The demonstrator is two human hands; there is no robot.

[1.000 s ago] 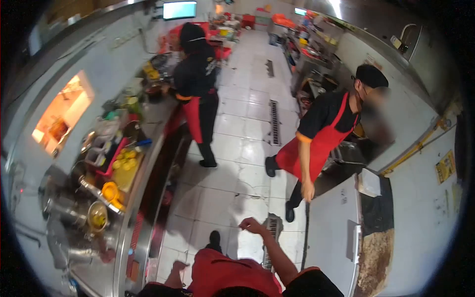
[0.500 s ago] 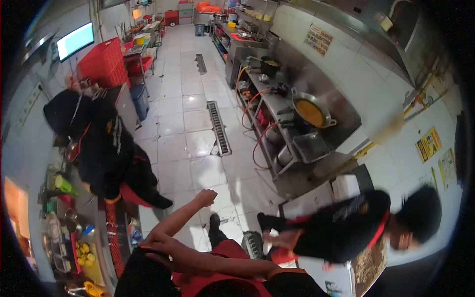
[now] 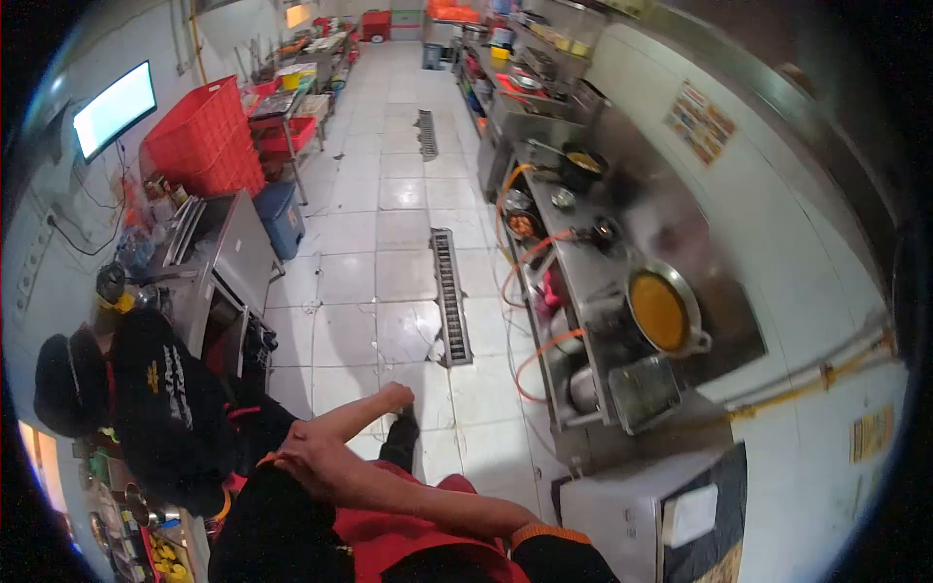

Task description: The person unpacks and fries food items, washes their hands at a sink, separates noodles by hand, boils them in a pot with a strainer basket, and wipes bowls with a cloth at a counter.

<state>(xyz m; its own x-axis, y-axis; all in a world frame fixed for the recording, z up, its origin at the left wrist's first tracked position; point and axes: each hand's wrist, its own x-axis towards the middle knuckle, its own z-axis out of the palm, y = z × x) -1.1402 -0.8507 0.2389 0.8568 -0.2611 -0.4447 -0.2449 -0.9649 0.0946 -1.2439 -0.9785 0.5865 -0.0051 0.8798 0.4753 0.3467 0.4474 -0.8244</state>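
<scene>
My left arm reaches forward over the floor, and at its end my left hand (image 3: pixel 397 394) is closed in a fist; I see nothing in it. My right forearm crosses my body, and my right hand (image 3: pixel 309 455) is closed around the orange-edged end of the black left sleeve (image 3: pixel 262 491) near my elbow. Some of the right fingers are hidden behind the arm. Below my arms is a red apron (image 3: pixel 389 539).
On the left, close by, stands a co-worker in black (image 3: pixel 170 418). Along the right runs a steel stove counter (image 3: pixel 583 282) with a large pan (image 3: pixel 661 311) of orange-brown liquid. Orange hoses (image 3: pixel 530 257) hang from it. A floor drain (image 3: pixel 449 296) runs ahead; red crates (image 3: pixel 204 141) stand left.
My view has moved forward along the aisle, and the stove is nearer. The co-worker on the right has left view; the one on the left now appears lower. My right hand stays on the sleeve.
</scene>
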